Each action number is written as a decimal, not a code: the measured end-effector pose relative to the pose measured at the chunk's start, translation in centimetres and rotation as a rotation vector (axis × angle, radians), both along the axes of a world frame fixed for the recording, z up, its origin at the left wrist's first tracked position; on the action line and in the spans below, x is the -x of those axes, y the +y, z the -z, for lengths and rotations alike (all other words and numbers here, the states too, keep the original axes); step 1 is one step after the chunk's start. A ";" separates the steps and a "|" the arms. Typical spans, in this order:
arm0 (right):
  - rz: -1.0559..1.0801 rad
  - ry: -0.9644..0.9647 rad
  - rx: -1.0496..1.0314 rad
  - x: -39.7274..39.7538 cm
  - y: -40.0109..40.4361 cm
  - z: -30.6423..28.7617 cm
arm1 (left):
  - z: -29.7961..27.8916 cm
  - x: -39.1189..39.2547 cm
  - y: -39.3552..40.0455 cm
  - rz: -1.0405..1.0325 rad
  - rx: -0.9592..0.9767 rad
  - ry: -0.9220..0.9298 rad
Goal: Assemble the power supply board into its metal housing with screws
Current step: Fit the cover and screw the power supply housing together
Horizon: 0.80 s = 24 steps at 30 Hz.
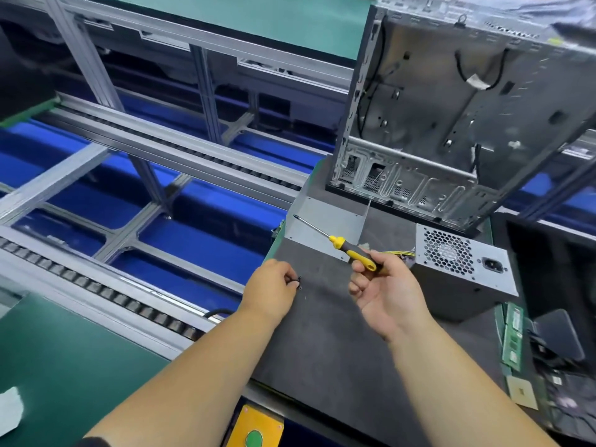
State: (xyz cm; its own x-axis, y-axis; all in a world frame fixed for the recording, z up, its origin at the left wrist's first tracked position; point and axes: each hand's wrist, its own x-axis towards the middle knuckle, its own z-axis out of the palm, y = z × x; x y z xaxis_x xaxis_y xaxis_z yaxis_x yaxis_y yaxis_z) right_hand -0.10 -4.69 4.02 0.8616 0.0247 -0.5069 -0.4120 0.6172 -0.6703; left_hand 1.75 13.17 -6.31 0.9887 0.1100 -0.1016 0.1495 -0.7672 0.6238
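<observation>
Person stands at a dark grey mat [338,333] on the bench, both bare forearms reaching fwd. Left hand [272,287] is knuckles-up over the mat's left part, fingers curled down, fingertips pinching small black screws [299,282] right at the mat surface; exact count too small to tell. Right hand [383,290] is palm-up, thumb and fingers wrapped round the yellow/black handle of a screwdriver [342,245], shaft pointing up-left w/ tip over a flat grey metal housing panel [325,227] that lies on the far edge of the mat. Power supply unit [464,269], grey metal box w/ honeycomb fan grille and a mains socket on its face, sits on the mat just right of the right hand; a bundle of yellow/black wires [401,254] pokes out on its left side, partly hidden behind the fingers. Behind these, an open PC case [451,124] stands upright at the mat's far end, bare inside w/ a few loose black cables. Green RAM stick [512,337] lies along the right edge of the bench. To the left, roller conveyor rails [96,288] over blue bins [200,243]. Yellow plate w/ green button [254,429] at the bench's near edge, between the arms.
</observation>
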 end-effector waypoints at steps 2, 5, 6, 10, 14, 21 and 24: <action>-0.001 -0.003 -0.004 -0.1 0.0 -0.1 | -0.3 0.1 0.0 -0.001 0.037 -0.003; 0.002 -0.021 -0.001 -0.3 -0.3 -0.2 | -1.1 0.3 0.1 -0.021 0.121 -0.030; 0.003 -0.033 0.004 -0.4 -0.5 -0.3 | -1.5 0.3 0.1 -0.051 0.169 -0.041; 0.000 -0.118 0.032 -0.8 -1.8 -1.5 | -4.3 -0.1 -0.2 -0.169 0.414 -0.137; 0.049 -0.221 0.031 -1.3 -3.6 -3.1 | -7.8 -0.4 -1.7 -0.186 0.750 -0.189; 0.132 -0.374 0.054 -0.8 -7.5 -5.3 | -11.3 0.1 -6.0 -0.111 1.246 -0.012; 0.158 -0.424 0.097 -0.3 -9.2 -5.9 | -12.1 0.4 -7.9 -0.089 1.293 0.001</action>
